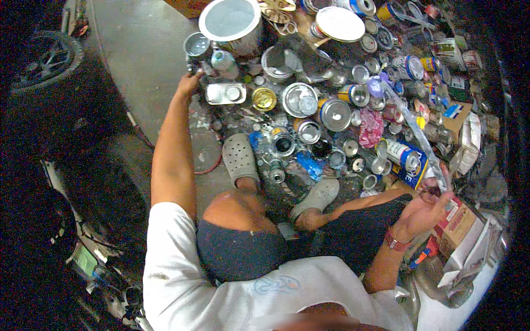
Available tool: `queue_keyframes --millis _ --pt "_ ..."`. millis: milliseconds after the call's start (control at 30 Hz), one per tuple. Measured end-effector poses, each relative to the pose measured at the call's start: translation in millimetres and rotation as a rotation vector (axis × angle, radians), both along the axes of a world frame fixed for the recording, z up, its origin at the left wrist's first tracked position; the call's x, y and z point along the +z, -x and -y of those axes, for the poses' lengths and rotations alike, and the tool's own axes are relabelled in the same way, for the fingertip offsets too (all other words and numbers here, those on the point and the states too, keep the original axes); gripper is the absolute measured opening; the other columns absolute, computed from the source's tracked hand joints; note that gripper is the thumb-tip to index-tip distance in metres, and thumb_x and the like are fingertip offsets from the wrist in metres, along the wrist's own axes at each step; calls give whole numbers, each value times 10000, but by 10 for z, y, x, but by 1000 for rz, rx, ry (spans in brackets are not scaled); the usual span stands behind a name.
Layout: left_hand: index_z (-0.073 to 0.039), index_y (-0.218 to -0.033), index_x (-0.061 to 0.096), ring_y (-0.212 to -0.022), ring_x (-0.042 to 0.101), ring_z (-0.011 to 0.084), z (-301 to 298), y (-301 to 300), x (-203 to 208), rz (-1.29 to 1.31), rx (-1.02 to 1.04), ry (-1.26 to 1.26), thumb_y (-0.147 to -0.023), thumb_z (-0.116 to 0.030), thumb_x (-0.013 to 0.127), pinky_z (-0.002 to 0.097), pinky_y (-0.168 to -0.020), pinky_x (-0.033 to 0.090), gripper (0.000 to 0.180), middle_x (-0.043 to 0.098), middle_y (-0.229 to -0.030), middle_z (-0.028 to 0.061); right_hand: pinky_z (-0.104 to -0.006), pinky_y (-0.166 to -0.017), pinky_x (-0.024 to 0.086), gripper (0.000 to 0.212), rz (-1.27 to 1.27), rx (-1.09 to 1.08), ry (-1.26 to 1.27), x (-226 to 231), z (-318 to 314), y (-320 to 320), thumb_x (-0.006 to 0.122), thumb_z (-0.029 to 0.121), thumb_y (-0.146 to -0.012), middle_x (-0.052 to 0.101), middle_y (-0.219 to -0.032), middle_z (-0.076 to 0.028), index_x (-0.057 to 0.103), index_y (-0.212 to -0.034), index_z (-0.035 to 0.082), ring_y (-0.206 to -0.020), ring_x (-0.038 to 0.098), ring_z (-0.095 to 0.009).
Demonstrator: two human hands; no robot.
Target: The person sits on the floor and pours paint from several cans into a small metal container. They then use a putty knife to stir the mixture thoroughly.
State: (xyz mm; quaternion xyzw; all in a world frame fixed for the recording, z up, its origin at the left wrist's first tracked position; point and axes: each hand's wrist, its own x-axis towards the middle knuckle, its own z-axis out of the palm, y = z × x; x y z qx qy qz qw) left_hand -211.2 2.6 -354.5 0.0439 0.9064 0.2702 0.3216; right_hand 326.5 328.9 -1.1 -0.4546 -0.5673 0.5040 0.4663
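Note:
My left hand (189,84) reaches out to the far left, its fingers curled around something small and dark that I cannot make out. Just beyond it are a small grey cup (197,45) and a clear bottle (224,65). At the right, my right hand (420,214), with a red band at the wrist, has its fingers drawn together by the lower end of a long clear plastic strip (418,135). What those fingers hold is partly hidden. Beside that hand lies a red and brown cardboard box (457,223).
Paint cans (334,115), jars and lids crowd the floor from the middle to the right. A large white bucket (231,47) stands at the far side. Near my feet are blue crumpled plastic (310,165) and a red hose (212,165). A wheel (47,63) is far left.

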Motion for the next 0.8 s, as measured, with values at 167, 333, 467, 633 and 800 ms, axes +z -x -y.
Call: queue_keyframes --millis 167,333,467,633,800 --pt "39 -1289 632 -1116 676 382 10 177 -434 -25 182 75 -971 -597 562 455 -933 519 714 701 -1185 264 -303 -811 507 449 -106 46 10 13 -137 90 589 292 -1055 643 -1116 -89 564 -1314 -74 -896 575 -151" --pt "39 -1311 605 -1048 701 398 331 37 -385 -172 238 24 -1005 -617 489 468 -885 526 733 691 -1207 256 -337 -865 516 408 -164 53 9 -97 -148 116 543 259 -1081 673 -1184 -127 595 -1306 -77 -951 623 -177" --pt "-4 -1258 612 -870 711 279 640 -300 192 -149 236 -114 -1019 -619 473 425 -719 520 674 715 -1042 149 -331 -866 509 442 -76 27 -13 18 -96 73 541 304 -1081 654 -1163 -122 592 -1279 -88 -956 601 -167" --pt "-50 -1173 631 -728 628 186 968 -662 1020 -34 404 -171 -1012 -633 492 365 -633 472 621 666 -856 84 -351 -902 531 476 -84 57 -80 179 14 -26 496 337 -1095 670 -1218 -160 604 -1268 -93 -1021 657 -224" --pt "-74 -1168 649 -727 578 157 1145 -1073 1910 -63 228 -181 -982 -689 502 336 -638 449 659 653 -852 56 -361 -907 531 503 -108 148 -156 536 97 -24 459 391 -1099 709 -1117 -169 638 -1191 -71 -974 678 -232"
